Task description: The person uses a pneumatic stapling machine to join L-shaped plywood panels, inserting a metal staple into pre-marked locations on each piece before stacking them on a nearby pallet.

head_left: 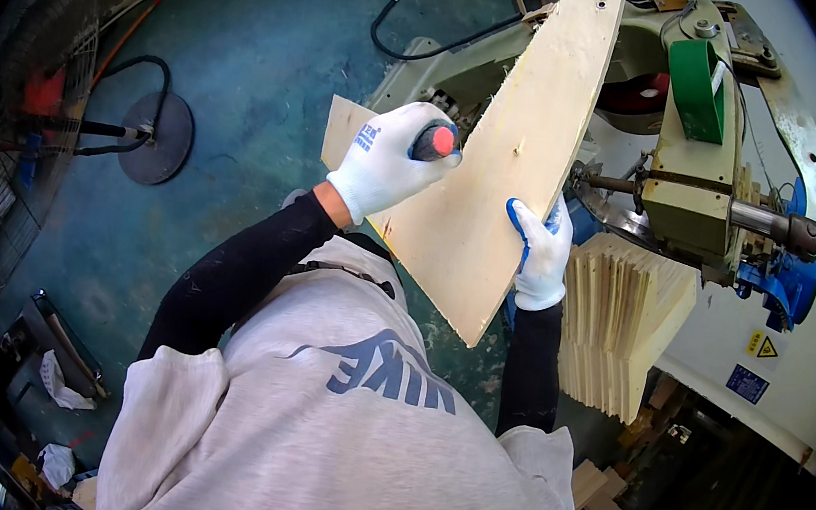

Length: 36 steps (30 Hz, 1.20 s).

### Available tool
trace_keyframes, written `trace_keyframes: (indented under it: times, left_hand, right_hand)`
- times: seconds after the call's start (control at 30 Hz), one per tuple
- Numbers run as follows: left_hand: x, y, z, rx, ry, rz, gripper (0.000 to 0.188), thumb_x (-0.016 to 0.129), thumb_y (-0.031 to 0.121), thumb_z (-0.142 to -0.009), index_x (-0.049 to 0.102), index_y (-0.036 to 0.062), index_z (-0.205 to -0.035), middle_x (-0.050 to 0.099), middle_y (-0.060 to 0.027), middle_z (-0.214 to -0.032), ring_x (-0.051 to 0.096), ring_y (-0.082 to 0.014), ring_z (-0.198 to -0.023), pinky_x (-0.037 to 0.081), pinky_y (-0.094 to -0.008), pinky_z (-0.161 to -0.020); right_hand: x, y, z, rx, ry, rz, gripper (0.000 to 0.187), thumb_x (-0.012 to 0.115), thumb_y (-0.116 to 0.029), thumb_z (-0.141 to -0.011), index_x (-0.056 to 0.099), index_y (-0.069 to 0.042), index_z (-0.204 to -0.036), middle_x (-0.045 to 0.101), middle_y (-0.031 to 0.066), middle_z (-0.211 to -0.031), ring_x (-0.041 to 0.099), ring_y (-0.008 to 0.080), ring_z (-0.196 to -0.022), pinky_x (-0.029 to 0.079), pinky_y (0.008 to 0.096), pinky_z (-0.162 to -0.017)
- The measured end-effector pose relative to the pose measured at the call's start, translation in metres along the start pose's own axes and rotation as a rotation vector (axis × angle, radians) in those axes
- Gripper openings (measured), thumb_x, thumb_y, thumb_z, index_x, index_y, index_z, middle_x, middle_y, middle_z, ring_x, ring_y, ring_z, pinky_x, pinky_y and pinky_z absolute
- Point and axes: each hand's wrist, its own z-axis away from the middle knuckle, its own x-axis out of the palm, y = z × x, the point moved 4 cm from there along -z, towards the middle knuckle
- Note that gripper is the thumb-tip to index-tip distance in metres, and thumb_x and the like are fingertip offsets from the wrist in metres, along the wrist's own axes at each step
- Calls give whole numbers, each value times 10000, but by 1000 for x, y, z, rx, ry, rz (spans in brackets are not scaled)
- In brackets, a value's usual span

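Note:
My left hand (389,157), in a white glove, is closed around a black handle with a red end (436,141). The handle points up at me, and whatever lies at its far end is hidden, so its kind cannot be told. Beneath that hand is a pale, angled plywood board (494,204) with rough splinters along its inner edge. One arm of the board runs up and away to a small hole, while a shorter part shows left of the glove. My right hand (541,250), gloved in white with blue-coated fingers, grips the board's right edge, thumb on top.
Right of the board stands a machine (694,177) with a green band (696,91) and a metal shaft. Below it is a stack of angled plywood pieces (622,320). A caged fan (28,101) and its round base (157,138) stand left. A dark hose (431,54) curves beyond the board.

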Motion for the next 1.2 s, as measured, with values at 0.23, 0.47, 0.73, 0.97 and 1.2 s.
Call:
trace_keyframes:
  times: [0.23,0.47,0.73,0.97,1.2]
  left_hand:
    - [-20,11,-19,97,90,-165,255,806,186,-816,657,38,-959,620,-113,-978,647,-243,-841,523,-343,-753]
    - [-87,-3,-3,-330,253,574,215,727,97,-916,644,-6,-1084,707,-84,-957,686,-136,-803,580,-283,-734]
    - [-99,2,44,-388,43,636,350,676,-12,-856,588,-46,-1192,697,-176,-1115,706,-220,-984,604,-369,-876]
    - [-57,-2,46,-433,33,780,359,689,35,-885,569,-46,-1214,688,-191,-1145,713,-251,-988,604,-382,-877]
    - [-53,-4,47,-415,71,857,390,706,96,-909,558,-32,-1246,674,-184,-1176,714,-256,-990,603,-394,-884]
  right_hand:
    - [4,-10,-6,-17,-46,42,436,607,-8,-916,528,49,-1341,649,101,-1226,624,142,-1078,492,277,-945]
    - [0,-6,-3,10,-59,100,490,609,-14,-907,503,54,-1382,638,103,-1260,616,143,-1117,484,277,-966]
    - [-6,-2,-6,37,-80,142,473,616,-26,-910,515,55,-1366,652,100,-1230,622,144,-1083,489,287,-955]
    - [-1,-13,-3,1,-68,174,472,640,-27,-899,533,56,-1350,661,85,-1207,625,113,-1043,499,255,-911]
    - [0,-20,0,-26,-65,221,456,646,-23,-901,544,56,-1338,663,85,-1198,629,113,-1031,506,254,-891]
